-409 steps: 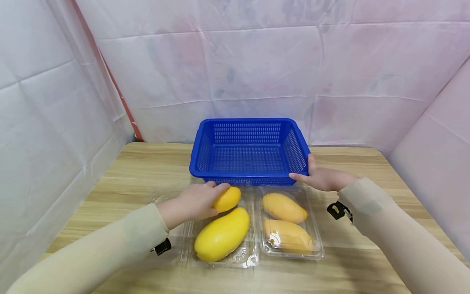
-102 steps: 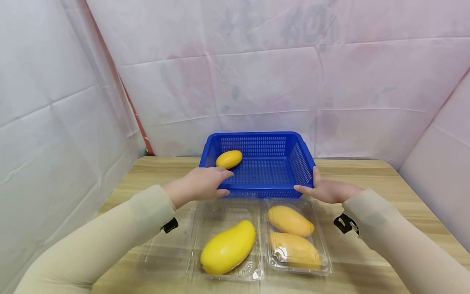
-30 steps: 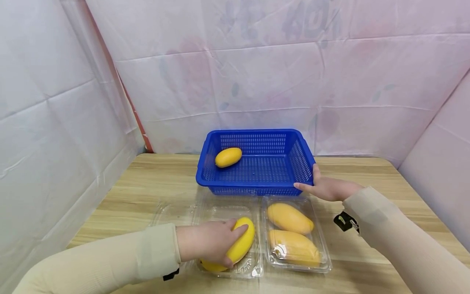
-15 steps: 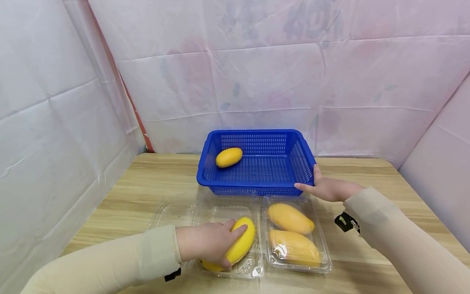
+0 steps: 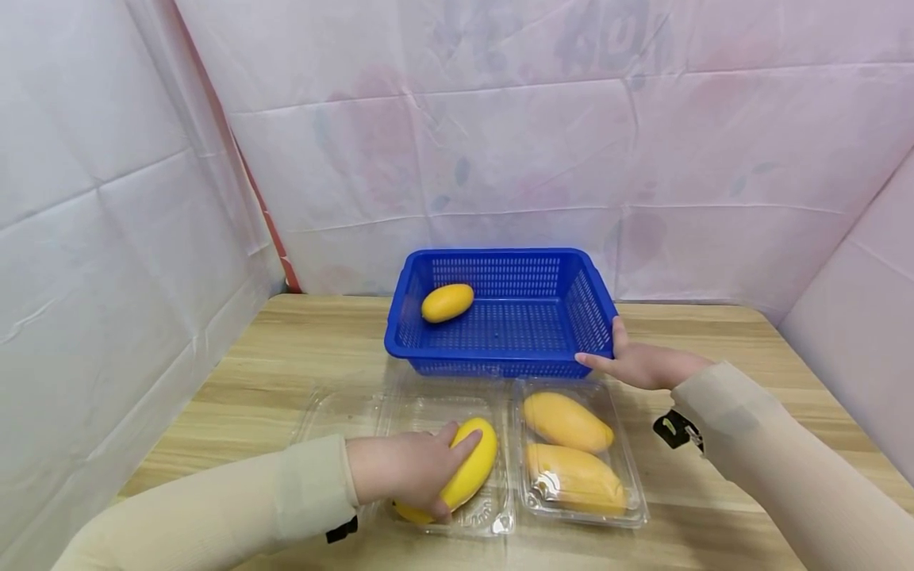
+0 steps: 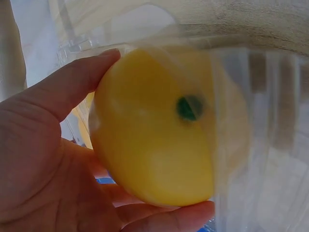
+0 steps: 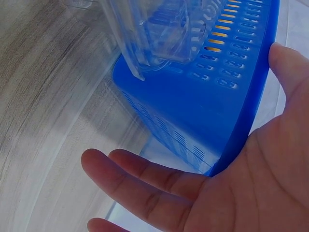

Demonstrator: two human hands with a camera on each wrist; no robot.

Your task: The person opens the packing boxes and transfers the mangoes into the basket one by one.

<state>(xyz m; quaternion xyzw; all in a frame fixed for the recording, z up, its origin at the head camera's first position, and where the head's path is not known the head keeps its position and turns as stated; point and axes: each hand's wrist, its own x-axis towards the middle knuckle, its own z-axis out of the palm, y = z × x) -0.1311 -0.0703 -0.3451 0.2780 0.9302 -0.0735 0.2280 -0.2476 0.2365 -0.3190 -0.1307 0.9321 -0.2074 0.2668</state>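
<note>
My left hand (image 5: 410,469) grips a large yellow mango (image 5: 474,468) lying in an open clear plastic clamshell box (image 5: 446,408). In the left wrist view, thumb and fingers wrap the mango (image 6: 154,125), whose end bears a dark green spot; the box's clear wall stands beside it. At the near right corner of a blue plastic basket (image 5: 493,357), my right hand (image 5: 646,365) rests with its thumb along the front rim. The right wrist view has the thumb on the rim of the basket (image 7: 193,106) and the other fingers stretched out along its outside. A smaller yellow mango (image 5: 447,303) lies in the basket's left part.
Right of the open box, a closed clear clamshell box (image 5: 628,476) holds two orange-yellow mangoes (image 5: 567,422). The open box's lid (image 5: 343,408) lies folded out to the left. All stand on a wooden table (image 5: 250,381), with a pale cloth (image 5: 514,151) hanging behind.
Since the oldest frame, the smaller mango has gone from the open box into the basket. My left hand has since come back and taken hold of the large mango. The right hand stays at the basket corner.
</note>
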